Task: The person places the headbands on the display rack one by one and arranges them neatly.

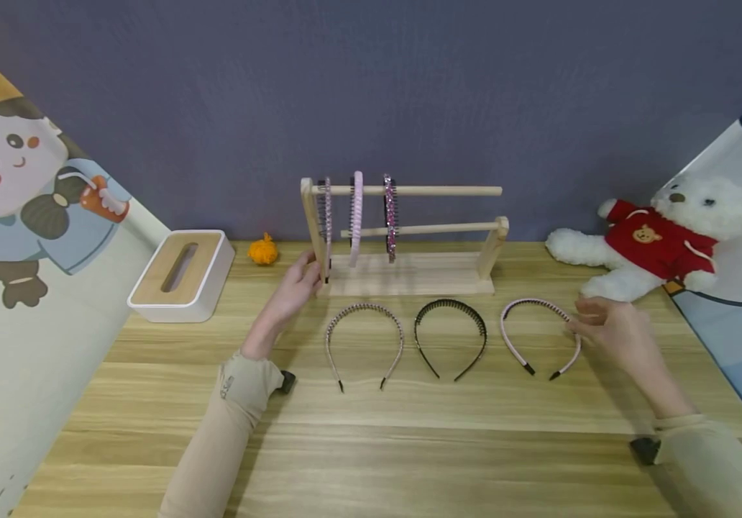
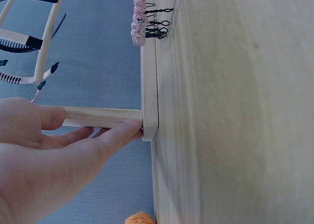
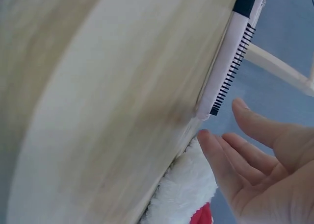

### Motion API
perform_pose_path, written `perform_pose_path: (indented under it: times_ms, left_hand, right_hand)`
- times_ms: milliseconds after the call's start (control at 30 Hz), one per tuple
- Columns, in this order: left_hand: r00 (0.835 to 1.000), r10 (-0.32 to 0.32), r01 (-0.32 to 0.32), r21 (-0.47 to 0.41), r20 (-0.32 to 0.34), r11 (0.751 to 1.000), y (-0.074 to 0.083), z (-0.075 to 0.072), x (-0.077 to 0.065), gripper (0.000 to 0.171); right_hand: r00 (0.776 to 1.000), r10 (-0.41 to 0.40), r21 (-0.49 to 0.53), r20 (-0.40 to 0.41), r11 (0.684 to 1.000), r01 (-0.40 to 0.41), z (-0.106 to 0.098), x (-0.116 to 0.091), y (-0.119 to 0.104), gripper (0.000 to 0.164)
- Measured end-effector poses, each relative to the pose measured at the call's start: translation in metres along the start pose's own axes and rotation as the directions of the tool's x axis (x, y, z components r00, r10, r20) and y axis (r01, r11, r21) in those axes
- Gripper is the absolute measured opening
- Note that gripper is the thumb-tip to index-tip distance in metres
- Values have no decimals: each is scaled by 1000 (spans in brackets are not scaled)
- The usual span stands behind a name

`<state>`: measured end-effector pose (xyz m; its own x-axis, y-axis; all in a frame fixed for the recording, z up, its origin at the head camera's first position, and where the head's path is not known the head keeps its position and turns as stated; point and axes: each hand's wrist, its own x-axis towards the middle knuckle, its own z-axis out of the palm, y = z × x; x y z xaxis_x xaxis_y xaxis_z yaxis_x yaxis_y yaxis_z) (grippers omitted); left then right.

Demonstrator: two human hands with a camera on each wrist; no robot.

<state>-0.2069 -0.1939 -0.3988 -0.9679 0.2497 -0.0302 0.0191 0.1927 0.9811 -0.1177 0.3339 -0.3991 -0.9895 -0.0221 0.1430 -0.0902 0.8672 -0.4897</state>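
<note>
My left hand [image 1: 295,286] grips the left post of a wooden headband stand [image 1: 419,279] near its base; the left wrist view shows thumb and fingers on either side of the post [image 2: 98,117]. At the right, my right hand [image 1: 620,334] is beside a pink headband [image 1: 515,349] lying on the table. Its thumb and fingers are spread in the right wrist view, close to the band's end [image 3: 225,69]. A beaded headband [image 1: 400,345] and a black toothed headband [image 1: 484,342] lie left of it. Three headbands hang on the stand, including a pale pink one [image 1: 356,216].
On the left of the table [image 1: 410,460] stands a white tissue box with a wooden lid [image 1: 209,302], with a small orange ornament [image 1: 263,251] beside it. A white teddy bear in a red sweater [image 1: 658,244] sits at the back right. Behind the stand rises a dark wall.
</note>
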Motion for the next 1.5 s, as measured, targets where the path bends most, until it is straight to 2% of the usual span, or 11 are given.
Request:
perform_pose_path:
  times_ms: [233,367,600,833,1133,1500]
  left_hand:
    - [1000,-5,5,-12,0,1000,1,0,0,51]
    - [1000,-4,4,-5,-5,1000,0,0,0,51]
    - [1000,-4,3,-11,-5,1000,1,0,-1,51]
    - [1000,3,-3,-38,-3,999,1,1,0,51]
    - [1000,2,-2,-50,0,999,0,1,1,51]
    - [1000,7,-8,-27,-3,1000,0,1,0,52]
  right_hand:
    - [999,34,-5,34,999,-34,1,0,4,46]
    - [999,27,-11,43,1000,-27,1,0,5,44]
    - [994,30,-34,109,999,-26,0,2,10,43]
    - [991,35,-37,129,999,-31,0,3,13,40]
    - [987,28,-19,157,999,-26,0,5,12,32]
    - [976,66,3,209,998,-68,-2,4,12,28]
